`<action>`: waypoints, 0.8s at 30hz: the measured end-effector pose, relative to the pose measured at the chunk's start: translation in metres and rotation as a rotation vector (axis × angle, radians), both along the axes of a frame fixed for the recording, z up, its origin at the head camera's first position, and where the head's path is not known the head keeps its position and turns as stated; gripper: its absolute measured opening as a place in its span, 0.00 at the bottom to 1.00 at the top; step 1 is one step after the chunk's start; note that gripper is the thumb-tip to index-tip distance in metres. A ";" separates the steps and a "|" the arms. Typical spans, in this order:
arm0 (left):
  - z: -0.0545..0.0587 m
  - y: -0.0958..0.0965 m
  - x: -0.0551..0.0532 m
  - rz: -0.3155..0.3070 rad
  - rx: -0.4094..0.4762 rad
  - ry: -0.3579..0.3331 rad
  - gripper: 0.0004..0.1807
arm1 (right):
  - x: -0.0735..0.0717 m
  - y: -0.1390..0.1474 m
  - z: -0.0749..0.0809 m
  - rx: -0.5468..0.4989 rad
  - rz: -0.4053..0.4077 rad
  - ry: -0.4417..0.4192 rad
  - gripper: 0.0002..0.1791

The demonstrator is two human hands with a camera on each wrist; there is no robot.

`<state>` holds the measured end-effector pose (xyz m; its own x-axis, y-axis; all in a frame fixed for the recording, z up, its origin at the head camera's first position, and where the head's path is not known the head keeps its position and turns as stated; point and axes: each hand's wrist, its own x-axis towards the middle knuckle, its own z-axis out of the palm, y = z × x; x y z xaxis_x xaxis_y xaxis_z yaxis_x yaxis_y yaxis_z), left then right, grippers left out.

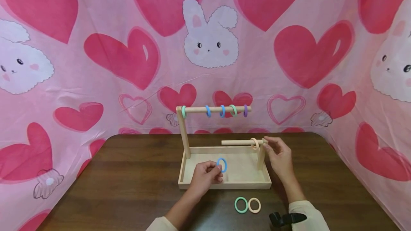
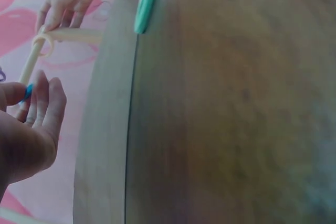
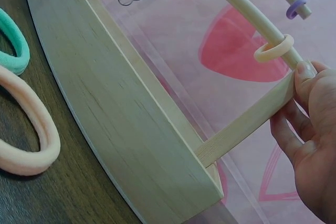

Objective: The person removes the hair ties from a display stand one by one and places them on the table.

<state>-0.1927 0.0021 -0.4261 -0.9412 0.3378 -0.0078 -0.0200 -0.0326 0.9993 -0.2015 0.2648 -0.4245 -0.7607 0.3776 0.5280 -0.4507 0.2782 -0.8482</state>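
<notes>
My left hand pinches a blue hair tie between thumb and fingers, in front of the wooden stand's tray. In the left wrist view only a small part of this blue hair tie shows. My right hand grips the top of the short right post, where the lower bar joins it. A peach hair tie hangs on that bar close to my right fingers. The lower bar's free end points left, above the tray.
On the taller upper bar hang several hair ties: green, blue and a purple one near its free end. A green hair tie and a peach hair tie lie side by side on the brown table, before the tray.
</notes>
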 end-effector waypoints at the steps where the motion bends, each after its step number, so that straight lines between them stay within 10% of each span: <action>1: -0.001 0.000 0.001 -0.013 -0.002 -0.002 0.16 | 0.000 0.000 0.000 -0.003 0.003 -0.001 0.13; 24: -0.015 -0.014 0.020 -0.299 -0.062 -0.247 0.14 | -0.003 0.001 -0.003 0.014 0.006 0.069 0.12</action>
<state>-0.1732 -0.0116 -0.4413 -0.7683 0.5890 -0.2505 -0.2594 0.0713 0.9631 -0.2046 0.2656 -0.4274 -0.7245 0.3649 0.5848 -0.5099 0.2871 -0.8109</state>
